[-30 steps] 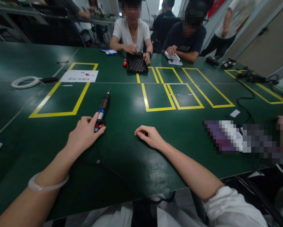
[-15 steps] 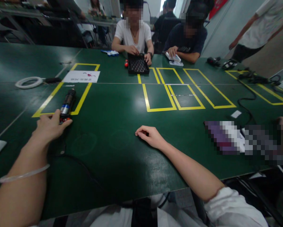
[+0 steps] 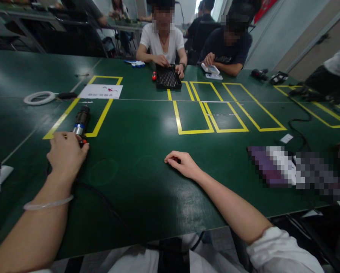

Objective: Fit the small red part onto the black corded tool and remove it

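Note:
At the left, my left hand [image 3: 67,153] is wrapped around the near end of a dark cylindrical corded power tool [image 3: 80,121]. The tool has a blue and silver band and a red part beside my thumb. It lies with its narrow tip pointing away from me, inside a yellow tape outline; its grip is hidden under my fingers. My right hand [image 3: 184,163] rests on the green table [image 3: 147,212] near the middle, fingers curled towards the thumb, with nothing visible in them.
Beyond the tool lie a printed white sheet [image 3: 101,91] and a white ring with a dark handle [image 3: 39,98]. A black cord [image 3: 107,204] runs towards the table's near edge. Across the table, one person handles a black tray [image 3: 168,77], another a white device [image 3: 210,69].
My left hand has closed further around the tool's near end, its wrist shifting right. My right hand keeps its curled pose. The person at the far right has lowered and moved.

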Motion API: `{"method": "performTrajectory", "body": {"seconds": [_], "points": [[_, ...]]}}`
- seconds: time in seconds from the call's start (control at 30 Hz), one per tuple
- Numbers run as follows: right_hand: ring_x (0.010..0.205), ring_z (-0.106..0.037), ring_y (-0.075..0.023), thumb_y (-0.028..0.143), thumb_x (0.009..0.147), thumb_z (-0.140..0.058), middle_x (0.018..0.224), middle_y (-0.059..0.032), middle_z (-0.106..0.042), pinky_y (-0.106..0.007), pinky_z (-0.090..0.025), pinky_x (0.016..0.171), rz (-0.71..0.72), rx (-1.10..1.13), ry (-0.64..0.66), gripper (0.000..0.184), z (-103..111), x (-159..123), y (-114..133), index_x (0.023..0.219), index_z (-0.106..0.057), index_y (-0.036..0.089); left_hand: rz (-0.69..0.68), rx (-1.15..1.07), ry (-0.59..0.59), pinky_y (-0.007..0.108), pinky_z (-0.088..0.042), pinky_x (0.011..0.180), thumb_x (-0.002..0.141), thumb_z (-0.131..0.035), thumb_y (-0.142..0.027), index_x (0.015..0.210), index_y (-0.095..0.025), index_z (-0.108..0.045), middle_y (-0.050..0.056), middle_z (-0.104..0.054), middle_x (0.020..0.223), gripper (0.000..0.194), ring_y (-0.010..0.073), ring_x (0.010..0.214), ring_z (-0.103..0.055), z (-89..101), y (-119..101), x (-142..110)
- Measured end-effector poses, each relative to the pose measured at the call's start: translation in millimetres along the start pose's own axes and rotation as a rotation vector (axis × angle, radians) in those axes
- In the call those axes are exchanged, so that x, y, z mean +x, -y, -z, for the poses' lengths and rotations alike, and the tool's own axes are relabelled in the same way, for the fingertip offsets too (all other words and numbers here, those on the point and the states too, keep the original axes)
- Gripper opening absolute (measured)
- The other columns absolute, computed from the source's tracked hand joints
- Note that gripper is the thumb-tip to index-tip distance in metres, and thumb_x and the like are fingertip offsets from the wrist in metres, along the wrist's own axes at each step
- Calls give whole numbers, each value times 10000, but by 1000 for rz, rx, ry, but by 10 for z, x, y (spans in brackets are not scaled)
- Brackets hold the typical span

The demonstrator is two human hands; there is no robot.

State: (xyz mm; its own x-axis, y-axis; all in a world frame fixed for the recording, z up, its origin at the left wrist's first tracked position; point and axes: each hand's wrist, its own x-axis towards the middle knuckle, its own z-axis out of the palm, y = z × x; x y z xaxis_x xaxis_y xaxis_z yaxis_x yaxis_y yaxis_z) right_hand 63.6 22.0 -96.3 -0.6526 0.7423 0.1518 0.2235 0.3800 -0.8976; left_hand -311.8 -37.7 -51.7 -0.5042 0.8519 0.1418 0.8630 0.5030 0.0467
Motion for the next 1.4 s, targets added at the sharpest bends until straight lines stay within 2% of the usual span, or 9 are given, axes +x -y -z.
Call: {"method": "performTrajectory", "body": {"seconds": [0.2,0.43,0.6,0.7,0.83,0.97,1.07,1.2,1.4], "points": [[674,-569,-105,193,906,-551,851,-27,-714,-220,-411,642,-7,3,-1,149,-6,-2,-16,925,-693,155,71,35,-23,595,-499,782,943,-346,-515,1267,-33,-490,264,-473,1295,598,420,1121,-516,29,-49,-29],[658,-556,-101,201,908,-555,838,-27,-709,-215,-399,630,6,-7,4,151,-3,-5,-23,923,-695,146,45,78,-70,554,-505,769,975,-197,-511,1282,67,-449,312,-494,1254,702,451,1120,-538,9,-81,-65],[661,-559,-98,202,911,-550,851,-25,-715,-213,-401,630,-3,8,2,151,2,-1,-13,923,-693,153,-78,-54,-200,453,-468,876,985,-259,-465,1290,-50,-501,221,-549,1274,570,347,1117,-554,8,-222,-80],[655,-555,-97,205,910,-551,852,-27,-715,-217,-405,632,-3,14,2,149,8,0,-6,914,-690,153,-245,-307,-96,367,-456,899,974,-351,-444,1240,-116,-562,134,-635,1171,472,252,1021,-601,-6,-497,-198],[678,-574,-99,220,912,-553,876,-30,-717,-222,-427,650,-21,53,4,147,5,0,-10,973,-672,158,-482,-651,200,329,-471,869,928,-459,-473,1124,-182,-657,95,-663,1128,402,222,998,-619,-69,-1007,-513],[742,-598,-100,249,878,-616,981,-33,-687,-221,-450,658,-1,121,-10,289,-2,-4,-31,1158,-593,183,-480,-965,556,339,-501,840,876,-562,-472,1164,-201,-625,84,-679,1050,401,213,966,-650,-153,-1414,-775],[724,-588,-99,293,845,-679,963,-23,-665,-222,-444,629,23,146,12,329,-3,-6,-43,1143,-586,189,-410,-1166,722,331,-510,778,821,-650,-451,1176,-194,-555,66,-697,964,448,202,891,-672,-206,-1558,-844],[706,-570,-107,319,844,-692,824,-4,-627,-233,-439,631,29,159,36,214,-8,-1,-45,987,-633,171,-349,-1209,782,296,-482,671,815,-663,-450,1121,-188,-541,48,-688,879,421,183,802,-658,-223,-1594,-859],[637,-519,-95,351,825,-702,755,21,-599,-226,-412,588,-70,198,-10,240,-10,15,-45,945,-593,175,-375,-1207,678,310,-504,716,867,-575,-445,1024,-174,-596,73,-665,934,314,189,869,-651,-187,-1552,-874]]}}
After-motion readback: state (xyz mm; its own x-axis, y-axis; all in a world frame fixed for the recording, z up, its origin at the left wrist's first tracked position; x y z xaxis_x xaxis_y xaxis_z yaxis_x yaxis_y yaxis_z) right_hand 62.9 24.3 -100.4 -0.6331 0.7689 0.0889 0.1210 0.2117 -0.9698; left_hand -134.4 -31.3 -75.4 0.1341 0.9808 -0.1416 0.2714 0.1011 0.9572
